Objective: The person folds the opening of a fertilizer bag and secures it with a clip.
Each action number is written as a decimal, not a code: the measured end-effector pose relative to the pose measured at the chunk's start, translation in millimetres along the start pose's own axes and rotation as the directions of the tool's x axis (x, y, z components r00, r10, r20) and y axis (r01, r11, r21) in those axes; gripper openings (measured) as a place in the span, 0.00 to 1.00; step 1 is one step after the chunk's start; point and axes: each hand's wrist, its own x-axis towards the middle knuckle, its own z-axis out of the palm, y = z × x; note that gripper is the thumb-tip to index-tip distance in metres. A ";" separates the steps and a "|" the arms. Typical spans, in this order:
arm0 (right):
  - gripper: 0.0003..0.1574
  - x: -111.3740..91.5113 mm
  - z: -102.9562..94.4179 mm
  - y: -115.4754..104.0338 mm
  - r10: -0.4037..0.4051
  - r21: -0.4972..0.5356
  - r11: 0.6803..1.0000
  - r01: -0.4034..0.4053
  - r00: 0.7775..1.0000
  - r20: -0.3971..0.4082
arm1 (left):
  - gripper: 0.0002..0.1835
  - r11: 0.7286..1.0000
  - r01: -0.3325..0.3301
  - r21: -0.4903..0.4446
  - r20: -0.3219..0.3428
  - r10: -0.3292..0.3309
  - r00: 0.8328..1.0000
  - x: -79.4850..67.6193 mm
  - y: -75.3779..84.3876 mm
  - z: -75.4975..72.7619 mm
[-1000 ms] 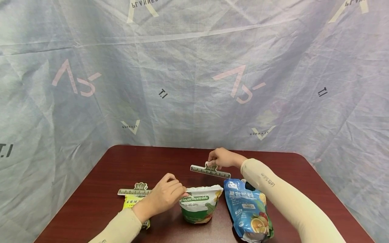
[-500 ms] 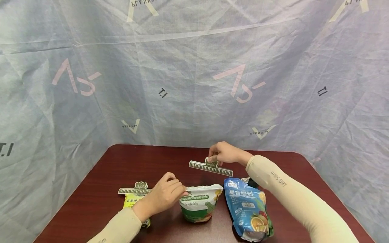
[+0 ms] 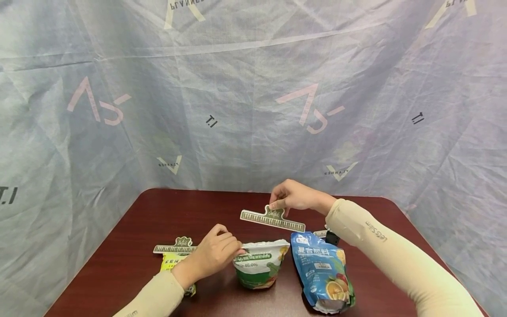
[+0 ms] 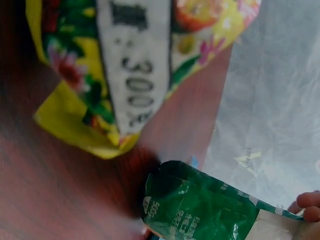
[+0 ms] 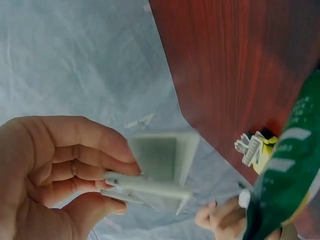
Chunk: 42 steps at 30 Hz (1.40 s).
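Near the table's middle stands a green and white bag (image 3: 255, 277), upright with a flat top edge. My left hand (image 3: 215, 253) pinches the left corner of that edge; in the left wrist view only its fingertips (image 4: 307, 205) show at the corner. My right hand (image 3: 295, 196) holds a long bag clip (image 3: 273, 220) with a piano-key pattern by its handle, thumb on one side and fingers on the other. The clip hangs behind and above the bag, apart from it, its right end tilted down. In the right wrist view the clip (image 5: 165, 165) appears end-on.
A blue bag (image 3: 322, 273) lies to the right, with another clip (image 3: 320, 234) at its far end partly hidden by the right arm. On the left, a yellow bag (image 3: 168, 262) bears a similar clip (image 3: 174, 249) and is partly behind the left arm. Grey cloth (image 3: 253, 110) hangs behind the table.
My right hand has lifted the clip a little, and its patterned face shows more fully. The right forearm has swung rightward, uncovering more of the clip by the blue bag. My left hand keeps its place.
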 end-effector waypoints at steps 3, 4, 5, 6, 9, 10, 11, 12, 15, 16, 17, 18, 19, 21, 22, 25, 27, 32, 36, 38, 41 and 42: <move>0.07 -1.8 1.4 -4.8 -0.031 0.011 0.999 0.031 0.999 0.010 | 0.12 0.999 0.037 -0.033 0.002 -0.037 0.999 -1.2 1.0 0.2; 0.07 -2.5 2.0 -6.2 -0.045 0.011 0.999 0.045 0.999 0.012 | 0.12 0.997 0.055 -0.048 0.006 -0.055 0.998 -1.7 1.5 0.2; 0.07 -3.0 2.9 -7.7 -0.059 0.011 0.998 0.059 0.998 0.016 | 0.12 0.995 0.076 -0.064 0.010 -0.075 0.997 -2.2 2.0 0.1; 0.07 -3.5 3.9 -9.3 -0.070 0.011 0.997 0.070 0.997 0.020 | 0.11 0.992 0.097 -0.080 0.014 -0.096 0.995 -2.6 2.5 -0.1; 0.07 -5.1 8.0 -13.7 -0.097 0.013 0.995 0.097 0.995 0.034 | 0.10 0.979 0.161 -0.128 0.026 -0.159 0.987 -3.8 3.6 -0.9; 0.07 -5.4 9.6 -14.7 -0.106 0.013 0.994 0.106 0.994 0.038 | 0.10 0.974 0.176 -0.140 0.027 -0.174 0.984 -3.9 3.9 -1.1; 0.07 -5.9 11.2 -16.1 -0.112 0.015 0.994 0.112 0.993 0.042 | 0.10 0.970 0.190 -0.151 0.028 -0.188 0.982 -4.0 4.1 -1.2; 0.07 -6.3 12.7 -17.1 -0.118 0.011 0.993 0.118 0.992 0.044 | 0.10 0.967 0.201 -0.160 0.029 -0.199 0.980 -3.9 4.1 -1.4; 0.07 -6.9 17.2 -19.4 -0.138 -0.009 0.990 0.139 0.989 0.049 | 0.09 0.959 0.219 -0.178 0.028 -0.218 0.976 -4.0 4.0 -1.9; 0.07 -7.1 18.5 -20.4 -0.142 -0.017 0.990 0.143 0.988 0.053 | 0.10 0.958 0.222 -0.180 0.026 -0.221 0.975 -4.1 3.8 -2.0; 0.07 -7.3 19.6 -21.3 -0.146 -0.030 0.989 0.148 0.988 0.056 | 0.10 0.958 0.223 -0.180 0.025 -0.223 0.975 -4.4 3.5 -2.0; 0.07 -7.5 20.7 -22.2 -0.148 -0.039 0.988 0.151 0.987 0.059 | 0.12 0.958 0.224 -0.179 0.023 -0.224 0.974 -4.5 3.2 -2.3; 0.07 -7.9 21.5 -23.1 -0.149 -0.043 0.988 0.152 0.987 0.063 | 0.13 0.958 0.224 -0.177 0.020 -0.224 0.974 -4.9 2.9 -2.3; 0.06 -8.6 22.9 -24.7 -0.151 -0.056 0.986 0.155 0.986 0.068 | 0.16 0.959 0.226 -0.171 0.018 -0.226 0.974 -5.6 2.4 -3.0; 0.06 -9.3 23.4 -25.4 -0.152 -0.056 0.986 0.156 0.986 0.070 | 0.17 0.959 0.226 -0.169 0.019 -0.227 0.974 -6.1 2.1 -3.4; 0.06 -11.1 24.6 -25.9 -0.162 -0.096 0.981 0.167 0.985 0.065 | 0.17 0.956 0.239 -0.171 0.029 -0.237 0.971 -7.7 1.8 -5.3; 0.06 -12.4 25.5 -25.9 -0.171 -0.140 0.974 0.178 0.984 0.057 | 0.15 0.953 0.249 -0.173 0.041 -0.245 0.969 -8.9 1.5 -7.0; 0.05 -15.3 29.8 -26.2 -0.172 -0.189 0.966 0.177 0.984 0.044 | 0.11 0.948 0.268 -0.170 0.059 -0.261 0.963 -12.2 0.9 -10.3; 0.05 -16.4 34.4 -24.1 -0.178 -0.198 0.963 0.182 0.983 0.037 | 0.12 0.946 0.274 -0.173 0.062 -0.267 0.962 -13.6 0.7 -10.3; 0.06 -16.4 36.3 -23.3 -0.194 -0.205 0.959 0.196 0.981 0.033 | 0.12 0.946 0.274 -0.173 0.060 -0.267 0.962 -14.0 0.4 -10.2; 0.07 -16.2 39.0 -24.2 -0.217 -0.236 0.947 0.218 0.976 0.028 | 0.14 0.948 0.275 -0.163 0.055 -0.269 0.961 -14.6 -0.3 -10.5; 0.07 -16.2 40.0 -25.0 -0.224 -0.245 0.944 0.223 0.974 0.025 | 0.15 0.948 0.276 -0.159 0.054 -0.271 0.961 -14.5 -0.5 -10.8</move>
